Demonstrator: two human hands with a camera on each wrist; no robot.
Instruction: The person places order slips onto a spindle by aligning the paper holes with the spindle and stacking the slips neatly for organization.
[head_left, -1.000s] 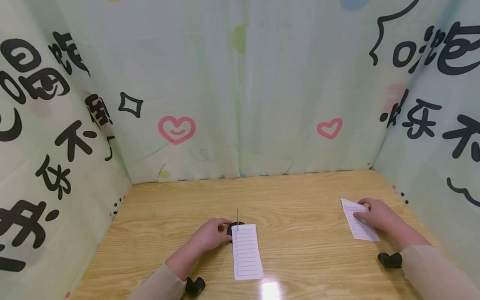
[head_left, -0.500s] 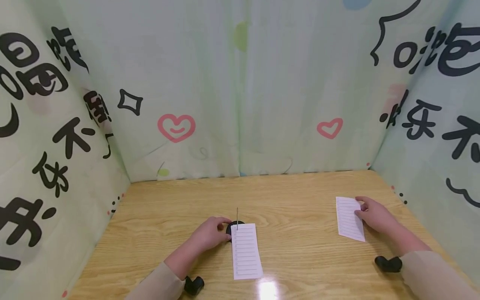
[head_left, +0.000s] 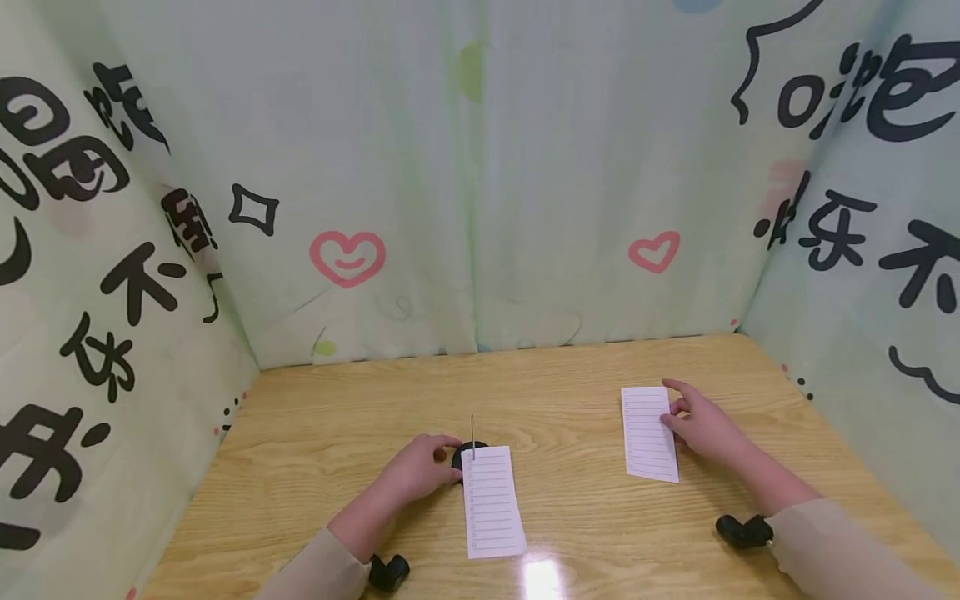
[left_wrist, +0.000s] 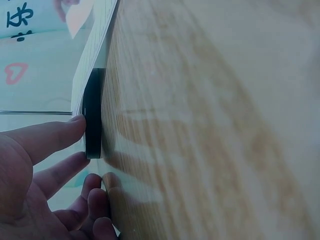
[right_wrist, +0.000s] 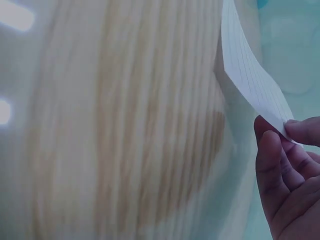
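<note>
A bill spike, with a round black base [head_left: 458, 461] and a thin upright needle [head_left: 472, 429], stands on the table. One white lined paper sheet [head_left: 495, 508] is threaded on the needle near its top edge and covers part of the base. My left hand [head_left: 420, 472] holds the base's left edge between thumb and forefinger; in the left wrist view the thumb lies against the black base [left_wrist: 93, 120]. To the right, my right hand [head_left: 701, 423] pinches the right edge of a second lined sheet [head_left: 647, 435]. That sheet [right_wrist: 245, 75] appears slightly bent and raised in the right wrist view.
The wood-grain table [head_left: 360, 408] is enclosed by pale curtains [head_left: 555, 167] with printed characters and hearts at the back and sides. A bright light reflection [head_left: 542, 577] shows near the table's front. Black wrist-worn devices [head_left: 388, 573] sit at both sleeves.
My right hand has carried its sheet leftward, toward the spike, and the sheet has turned more upright in the head view. My left hand stays at the base.
</note>
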